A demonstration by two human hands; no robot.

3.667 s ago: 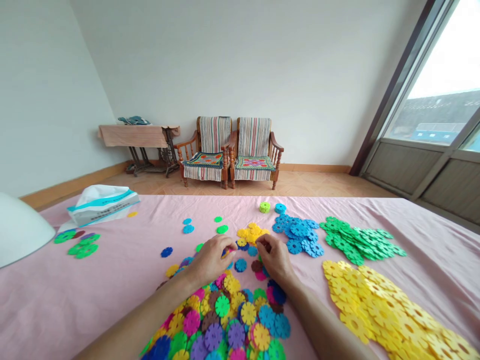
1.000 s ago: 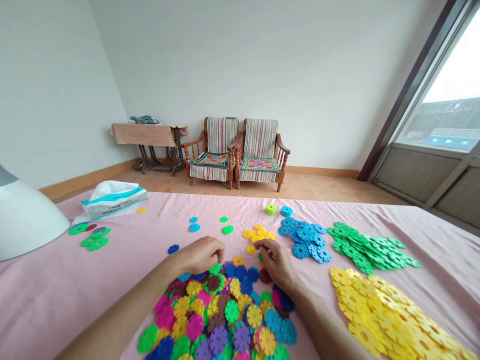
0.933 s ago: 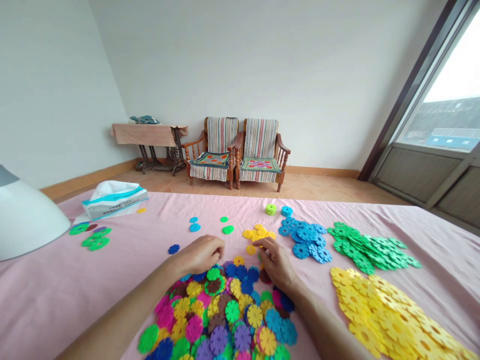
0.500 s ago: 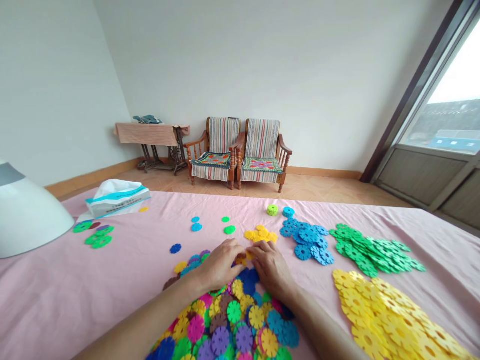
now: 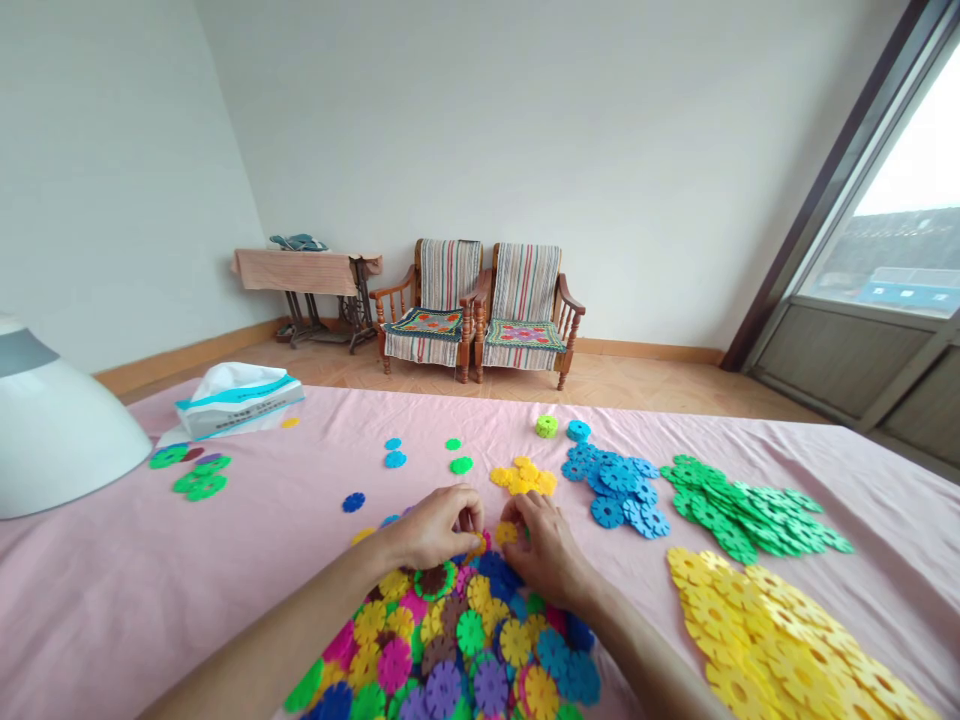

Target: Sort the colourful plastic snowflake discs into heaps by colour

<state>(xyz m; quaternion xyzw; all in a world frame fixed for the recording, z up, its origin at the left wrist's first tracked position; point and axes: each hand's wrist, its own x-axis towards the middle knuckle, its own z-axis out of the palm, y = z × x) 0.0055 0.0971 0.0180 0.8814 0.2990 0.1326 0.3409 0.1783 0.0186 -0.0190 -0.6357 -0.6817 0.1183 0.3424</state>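
A heap of mixed-colour notched snowflake discs point(image 5: 442, 640) lies in front of me on the pink cloth. At its far edge, my left hand point(image 5: 439, 525) pinches a yellow snowflake disc point(image 5: 478, 546) between thumb and fingers. My right hand point(image 5: 546, 545), a short way to the right, grips another yellow snowflake disc point(image 5: 507, 533) by its edge. Just beyond the hands sits a small group of yellow discs point(image 5: 525, 474). Farther right are a blue pile point(image 5: 619, 480), a green pile point(image 5: 750, 505) and a large yellow pile point(image 5: 787, 635).
A tissue pack point(image 5: 240, 402) and a white rounded object point(image 5: 67, 440) stand at the left. Loose green discs point(image 5: 201, 480) lie beside them. A lime stack point(image 5: 546, 427) and a small blue stack point(image 5: 578, 431) stand near the far edge. Two armchairs point(image 5: 480, 310) are beyond the table.
The two hands have lifted slightly and drawn a little apart. A yellow disc now shows clearly in the fingers of each. The view has tilted up slightly.
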